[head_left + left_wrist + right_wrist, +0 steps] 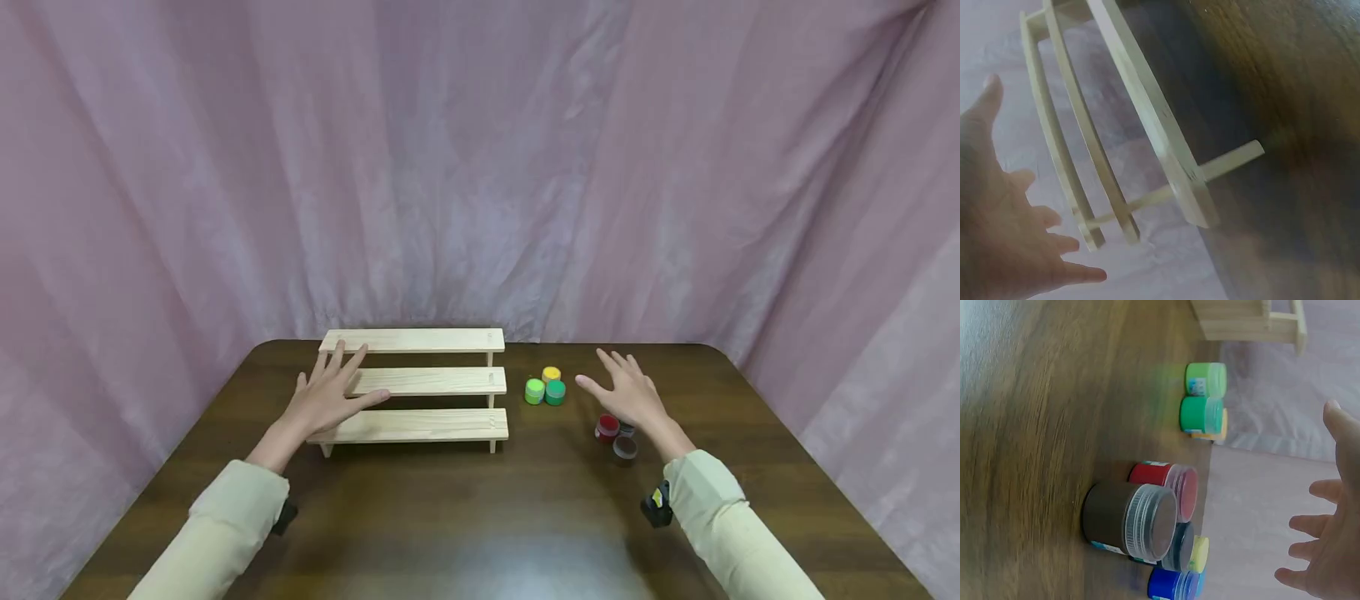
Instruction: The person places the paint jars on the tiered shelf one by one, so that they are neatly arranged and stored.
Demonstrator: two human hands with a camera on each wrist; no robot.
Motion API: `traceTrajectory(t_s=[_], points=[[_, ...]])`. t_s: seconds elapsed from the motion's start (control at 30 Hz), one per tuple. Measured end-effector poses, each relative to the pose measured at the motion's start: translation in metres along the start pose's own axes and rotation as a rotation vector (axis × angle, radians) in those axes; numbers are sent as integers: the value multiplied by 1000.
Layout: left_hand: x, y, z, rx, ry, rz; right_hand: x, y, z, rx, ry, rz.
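Observation:
My left hand (pixel 324 398) hovers with spread fingers over the left end of a three-tier wooden rack (pixel 420 425). Nothing is in that hand; in the left wrist view the rack (pixel 1141 94) stands beside its fingers. On the right, my right hand (pixel 628 395), also empty with fingers apart, is above a group of small paint jars. A red jar (pixel 1163 481) and a dark brown jar (pixel 1125 519) lead that group in the right wrist view, with a black jar (pixel 1179 547), a blue jar (pixel 1169 584) and a yellow jar (pixel 1199 553) behind. From the head, the hand partly hides them.
Between rack and right hand stand a light green jar (pixel 534 392), a green jar (pixel 555 393) and a yellow-orange jar (pixel 551 374), close together. All rest on a dark wooden table (pixel 450 517). A pink curtain (pixel 480 167) hangs along the back edge.

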State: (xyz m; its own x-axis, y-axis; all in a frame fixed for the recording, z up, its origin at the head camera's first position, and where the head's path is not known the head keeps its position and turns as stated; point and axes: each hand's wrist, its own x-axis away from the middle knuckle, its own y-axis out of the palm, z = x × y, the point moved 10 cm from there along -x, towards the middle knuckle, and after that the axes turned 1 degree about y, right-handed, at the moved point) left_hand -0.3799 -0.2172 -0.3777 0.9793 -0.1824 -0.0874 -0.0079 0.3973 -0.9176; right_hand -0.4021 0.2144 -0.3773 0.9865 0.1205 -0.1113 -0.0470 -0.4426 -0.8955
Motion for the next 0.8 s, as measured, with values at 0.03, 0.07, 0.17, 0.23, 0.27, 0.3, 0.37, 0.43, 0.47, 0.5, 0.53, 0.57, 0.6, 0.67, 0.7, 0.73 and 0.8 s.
traceTrajectory(t_s=[0.03, 0.07, 0.17, 0.23, 0.27, 0.3, 0.37, 0.43, 0.47, 0.5, 0.53, 0.57, 0.6, 0.67, 0.7, 0.73, 0.8], points=[[3, 0, -5, 15, -14, 0, 2, 0, 0, -17, -2, 6], [7, 1, -10, 26, -31, 2, 3, 0, 0, -38, -1, 11], [14, 2, -22, 80, -82, 16, 9, -1, 4, -107, 12, 40], [17, 3, -28, 123, -110, 25, 13, -5, 9, -151, 22, 70], [18, 3, -30, 149, -122, 29, 15, -8, 11, -170, 28, 84], [18, 4, -32, 178, -133, 30, 18, -10, 14, -187, 34, 98], [19, 7, -34, 231, -145, 18, 24, -16, 20, -225, 50, 119], [21, 13, -37, 291, -154, -8, 30, -20, 27, -262, 67, 136], [23, 17, -38, 321, -161, -29, 33, -21, 30, -278, 79, 140], [25, 21, -40, 346, -168, -51, 37, -22, 34, -294, 93, 144], [28, 25, -42, 371, -176, -77, 40, -23, 37, -308, 105, 151], [30, 28, -43, 403, -181, -103, 44, -24, 40, -322, 118, 156], [32, 32, -44, 435, -188, -128, 47, -24, 44, -334, 134, 160], [36, 38, -44, 495, -201, -173, 54, -23, 50, -370, 162, 157], [37, 39, -44, 520, -199, -184, 57, -23, 53, -389, 171, 153], [37, 41, -44, 549, -198, -194, 60, -23, 56, -408, 177, 152], [38, 43, -43, 589, -199, -202, 65, -21, 60, -441, 191, 142]])
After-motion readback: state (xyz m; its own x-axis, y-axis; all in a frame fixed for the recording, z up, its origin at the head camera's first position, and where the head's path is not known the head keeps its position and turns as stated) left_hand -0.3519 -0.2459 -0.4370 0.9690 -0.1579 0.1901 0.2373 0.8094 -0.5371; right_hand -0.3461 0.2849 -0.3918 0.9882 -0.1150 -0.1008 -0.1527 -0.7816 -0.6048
